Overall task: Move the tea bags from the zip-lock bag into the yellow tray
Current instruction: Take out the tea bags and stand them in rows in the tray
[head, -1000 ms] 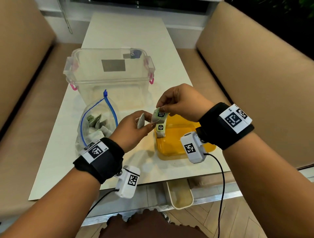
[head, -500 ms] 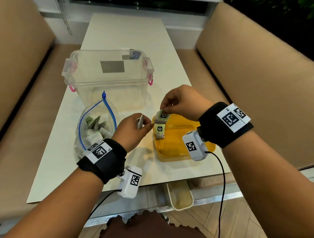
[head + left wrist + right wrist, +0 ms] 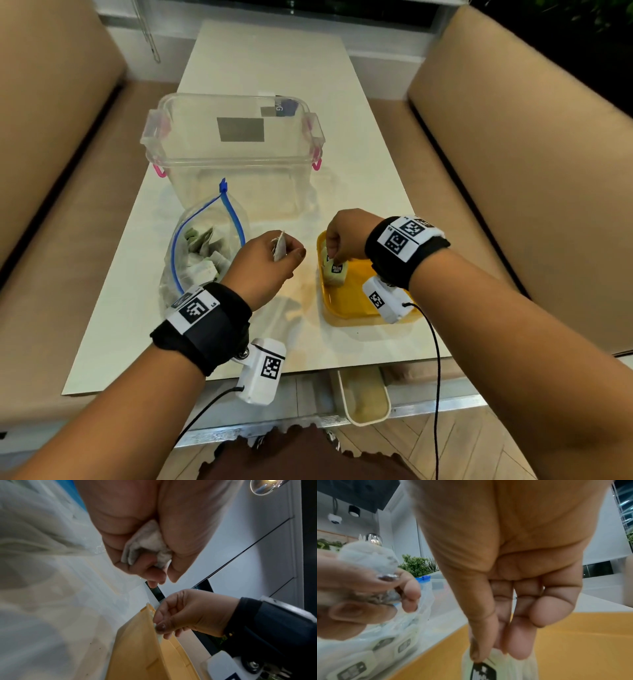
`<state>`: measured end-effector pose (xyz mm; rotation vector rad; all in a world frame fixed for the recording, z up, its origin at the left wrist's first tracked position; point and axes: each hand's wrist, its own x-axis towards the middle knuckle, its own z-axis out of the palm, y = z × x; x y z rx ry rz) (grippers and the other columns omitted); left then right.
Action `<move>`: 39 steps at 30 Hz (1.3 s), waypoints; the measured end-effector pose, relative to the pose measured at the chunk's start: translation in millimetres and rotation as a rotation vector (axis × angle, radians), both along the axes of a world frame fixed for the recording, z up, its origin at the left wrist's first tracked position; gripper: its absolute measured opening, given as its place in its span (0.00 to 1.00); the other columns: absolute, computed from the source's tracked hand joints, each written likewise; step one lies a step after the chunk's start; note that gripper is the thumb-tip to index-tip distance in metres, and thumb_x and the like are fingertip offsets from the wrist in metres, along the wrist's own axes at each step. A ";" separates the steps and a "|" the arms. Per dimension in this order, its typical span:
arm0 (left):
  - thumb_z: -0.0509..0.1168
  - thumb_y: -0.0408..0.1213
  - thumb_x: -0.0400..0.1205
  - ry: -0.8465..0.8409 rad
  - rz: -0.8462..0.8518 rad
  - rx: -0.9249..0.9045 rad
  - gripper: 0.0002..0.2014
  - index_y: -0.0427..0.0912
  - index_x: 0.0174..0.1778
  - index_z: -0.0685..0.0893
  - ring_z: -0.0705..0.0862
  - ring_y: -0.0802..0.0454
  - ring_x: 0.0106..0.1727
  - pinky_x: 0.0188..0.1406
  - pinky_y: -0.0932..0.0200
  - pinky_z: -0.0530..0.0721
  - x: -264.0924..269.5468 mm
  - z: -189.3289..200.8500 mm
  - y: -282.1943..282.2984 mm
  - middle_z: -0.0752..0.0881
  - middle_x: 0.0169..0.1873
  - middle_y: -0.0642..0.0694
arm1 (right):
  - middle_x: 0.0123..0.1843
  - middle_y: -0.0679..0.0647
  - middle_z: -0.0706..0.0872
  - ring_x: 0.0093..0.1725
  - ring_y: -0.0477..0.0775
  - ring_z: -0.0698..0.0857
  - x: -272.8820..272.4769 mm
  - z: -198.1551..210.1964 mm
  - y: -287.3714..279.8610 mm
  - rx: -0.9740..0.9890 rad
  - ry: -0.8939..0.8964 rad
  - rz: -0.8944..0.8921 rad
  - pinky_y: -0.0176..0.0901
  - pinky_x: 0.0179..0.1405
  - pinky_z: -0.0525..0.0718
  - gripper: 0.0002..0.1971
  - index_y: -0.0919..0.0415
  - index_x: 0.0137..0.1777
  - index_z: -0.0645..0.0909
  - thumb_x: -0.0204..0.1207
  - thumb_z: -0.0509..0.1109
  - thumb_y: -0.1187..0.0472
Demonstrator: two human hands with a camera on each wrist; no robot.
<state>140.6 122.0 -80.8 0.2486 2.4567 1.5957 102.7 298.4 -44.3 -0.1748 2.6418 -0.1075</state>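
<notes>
Here, on the near left part of the table point(image 3: 359, 192), the zip-lock bag point(image 3: 191, 260) stands with its blue-edged mouth open, and pale green tea bags point(image 3: 205, 270) are heaped inside it. Behind it, toward the middle of the table, sits a clear plastic box point(image 3: 233, 161) with pink clips on its sides. Just right of the zip-lock bag the left hand point(image 3: 263, 267) hangs above the table, its thumb and fingers closed on a white tea bag point(image 3: 279, 247) that pokes up from between them; the left wrist view shows that bag crumpled in the curl of the fingers. Further right, near the table's front right corner, lies the yellow tray point(image 3: 346, 305). The right hand point(image 3: 346, 236) is lowered over the tray's far left corner, thumb and fingertips pinched on the top of a green tea bag point(image 3: 336, 270) with a dark label; that bag hangs down into the tray, and whether it touches the tray floor I cannot tell
</notes>
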 end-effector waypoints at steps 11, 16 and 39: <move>0.67 0.36 0.80 -0.034 0.000 0.061 0.06 0.37 0.45 0.85 0.84 0.55 0.35 0.24 0.76 0.74 4.2 0.9 -10.0 0.86 0.39 0.45 | 0.49 0.57 0.90 0.40 0.52 0.83 -8.2 -9.0 -7.6 0.027 0.026 -0.013 0.45 0.50 0.85 0.07 0.63 0.49 0.88 0.73 0.72 0.68; 0.73 0.42 0.77 -0.150 -0.060 0.145 0.13 0.47 0.55 0.80 0.83 0.58 0.32 0.28 0.69 0.76 6.1 3.1 -9.4 0.87 0.39 0.50 | 0.50 0.53 0.89 0.44 0.50 0.84 -0.6 12.5 -0.9 -0.108 0.187 -0.020 0.37 0.43 0.78 0.06 0.60 0.50 0.87 0.74 0.73 0.63; 0.61 0.37 0.84 -0.448 -0.125 0.441 0.07 0.39 0.45 0.82 0.70 0.54 0.24 0.19 0.68 0.62 1.1 13.7 7.5 0.79 0.43 0.35 | 0.42 0.51 0.91 0.37 0.40 0.86 46.3 54.6 21.5 -0.660 0.315 -0.071 0.26 0.35 0.80 0.08 0.55 0.45 0.91 0.71 0.76 0.68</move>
